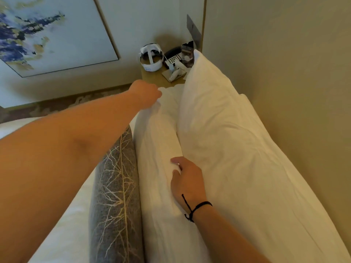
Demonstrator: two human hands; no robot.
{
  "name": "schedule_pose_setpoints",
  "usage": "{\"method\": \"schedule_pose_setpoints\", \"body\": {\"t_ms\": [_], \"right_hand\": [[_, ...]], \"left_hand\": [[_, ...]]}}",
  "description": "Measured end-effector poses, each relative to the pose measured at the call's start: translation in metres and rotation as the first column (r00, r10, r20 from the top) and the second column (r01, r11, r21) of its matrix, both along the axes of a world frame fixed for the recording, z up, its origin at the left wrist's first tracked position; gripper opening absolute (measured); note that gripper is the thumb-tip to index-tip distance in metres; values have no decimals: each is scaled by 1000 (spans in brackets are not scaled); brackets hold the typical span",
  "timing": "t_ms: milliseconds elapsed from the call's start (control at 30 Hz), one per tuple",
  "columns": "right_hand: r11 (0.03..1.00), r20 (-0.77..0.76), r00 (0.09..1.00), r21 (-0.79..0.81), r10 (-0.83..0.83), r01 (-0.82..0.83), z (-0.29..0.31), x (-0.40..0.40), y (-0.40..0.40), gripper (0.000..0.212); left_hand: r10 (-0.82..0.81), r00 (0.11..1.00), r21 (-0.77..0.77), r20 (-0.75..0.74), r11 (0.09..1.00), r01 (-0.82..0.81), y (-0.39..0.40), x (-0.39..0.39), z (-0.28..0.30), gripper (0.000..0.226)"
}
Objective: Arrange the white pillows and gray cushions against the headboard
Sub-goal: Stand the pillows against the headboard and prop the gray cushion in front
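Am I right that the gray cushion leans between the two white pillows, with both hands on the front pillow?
Not quite. In the head view the gray cushion leans in front of both white pillows, on the outside; both hands do touch the front pillow.

A framed abstract painting [47, 33] hangs on the pale wall [144, 18]. A wooden nightstand [152, 77] holds a telephone [173, 56] and white headset [151, 56].

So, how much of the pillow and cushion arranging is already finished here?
Done: a back white pillow leans on the headboard, and a gray cushion stands in front. In hand: the left hand grips the far end of the front white pillow, while the right hand rests on it. Left: settling that pillow; other cushions are out of view.
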State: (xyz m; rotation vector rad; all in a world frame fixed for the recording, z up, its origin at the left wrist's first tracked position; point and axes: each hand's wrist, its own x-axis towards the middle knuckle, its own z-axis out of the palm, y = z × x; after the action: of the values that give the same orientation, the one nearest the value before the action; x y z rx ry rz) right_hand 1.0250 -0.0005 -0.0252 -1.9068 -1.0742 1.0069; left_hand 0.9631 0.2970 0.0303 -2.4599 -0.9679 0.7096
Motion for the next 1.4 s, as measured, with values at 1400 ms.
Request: {"method": "schedule_pose_setpoints", "body": {"t_ms": [1400], "right_hand": [[865,455,740,-175,495,-471,41,-122,-61,68]], "left_hand": [[844,-373,-923,385,360,-138,-304,-234,-129,80]]}}
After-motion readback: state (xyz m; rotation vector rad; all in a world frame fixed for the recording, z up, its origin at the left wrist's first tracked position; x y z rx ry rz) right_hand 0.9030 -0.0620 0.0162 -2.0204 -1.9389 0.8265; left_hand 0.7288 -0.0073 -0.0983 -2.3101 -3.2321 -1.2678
